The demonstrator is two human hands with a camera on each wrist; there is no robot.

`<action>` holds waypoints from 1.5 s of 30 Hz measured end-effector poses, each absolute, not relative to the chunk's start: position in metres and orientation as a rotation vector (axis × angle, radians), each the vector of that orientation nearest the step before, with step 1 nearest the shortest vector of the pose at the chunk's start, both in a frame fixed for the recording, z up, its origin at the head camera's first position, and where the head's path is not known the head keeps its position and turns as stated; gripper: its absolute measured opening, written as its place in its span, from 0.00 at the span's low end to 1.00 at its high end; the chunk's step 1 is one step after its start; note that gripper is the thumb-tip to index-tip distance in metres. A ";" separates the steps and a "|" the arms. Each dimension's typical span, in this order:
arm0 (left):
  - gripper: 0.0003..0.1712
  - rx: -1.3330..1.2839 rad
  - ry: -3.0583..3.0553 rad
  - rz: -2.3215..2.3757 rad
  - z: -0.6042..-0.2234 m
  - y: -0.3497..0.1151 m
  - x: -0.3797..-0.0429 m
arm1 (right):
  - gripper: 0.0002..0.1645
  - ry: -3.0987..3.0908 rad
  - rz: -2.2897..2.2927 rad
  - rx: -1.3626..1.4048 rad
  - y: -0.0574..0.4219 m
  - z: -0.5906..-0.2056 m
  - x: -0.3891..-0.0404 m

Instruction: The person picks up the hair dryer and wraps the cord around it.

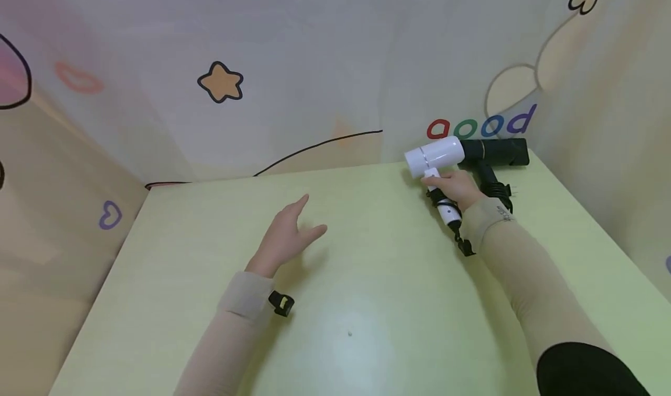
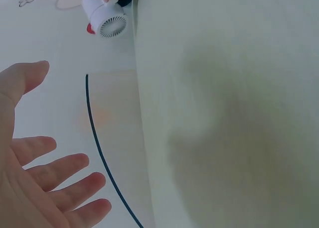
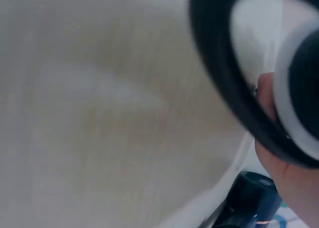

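Note:
A white hair dryer [image 1: 437,156] is at the back right of the table, its cord bundled around the handle. My right hand [image 1: 457,187] grips that handle just below the barrel. In the right wrist view a black cord loop [image 3: 219,63] and the handle's round end partly cover the right hand [image 3: 286,183]. Right behind it lies a black hair dryer [image 1: 500,152] with its cord wrapped at the handle. My left hand [image 1: 283,237] hovers over the middle of the table, thumb apart and fingers extended, holding nothing. In the left wrist view the left hand's fingers [image 2: 65,175] are spread.
The pale yellow-green table [image 1: 209,221] meets a printed backdrop [image 1: 314,64] along its back edge, close to both hair dryers. Another backdrop wall [image 1: 629,180] borders the right side. A tiny speck [image 1: 349,333] lies near the table's front.

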State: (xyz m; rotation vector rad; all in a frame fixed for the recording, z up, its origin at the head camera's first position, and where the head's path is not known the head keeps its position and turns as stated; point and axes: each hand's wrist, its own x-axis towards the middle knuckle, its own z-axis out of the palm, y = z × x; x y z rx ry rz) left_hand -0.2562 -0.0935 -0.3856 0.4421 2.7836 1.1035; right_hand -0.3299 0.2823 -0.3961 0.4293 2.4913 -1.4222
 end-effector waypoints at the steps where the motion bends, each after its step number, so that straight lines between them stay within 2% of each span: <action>1: 0.48 0.425 2.780 1.116 -0.388 -0.097 -0.253 | 0.41 2.483 -1.432 0.456 0.284 -0.397 -0.331; 10: 0.49 0.346 2.738 1.208 -0.404 -0.112 -0.241 | 0.41 2.444 -1.369 0.484 0.299 -0.399 -0.340; 20: 0.51 0.328 2.701 1.288 -0.411 -0.113 -0.240 | 0.34 2.708 -1.059 0.412 0.290 -0.393 -0.342; 31: 0.50 0.296 2.669 1.290 -0.416 -0.109 -0.238 | 0.36 2.689 -1.178 0.378 0.290 -0.406 -0.335; 38: 0.50 0.303 2.676 1.301 -0.417 -0.109 -0.238 | 0.28 2.851 -1.046 0.354 0.289 -0.406 -0.338; 45: 0.47 0.345 2.759 1.193 -0.418 -0.108 -0.241 | 0.25 2.924 -0.907 0.420 0.284 -0.408 -0.339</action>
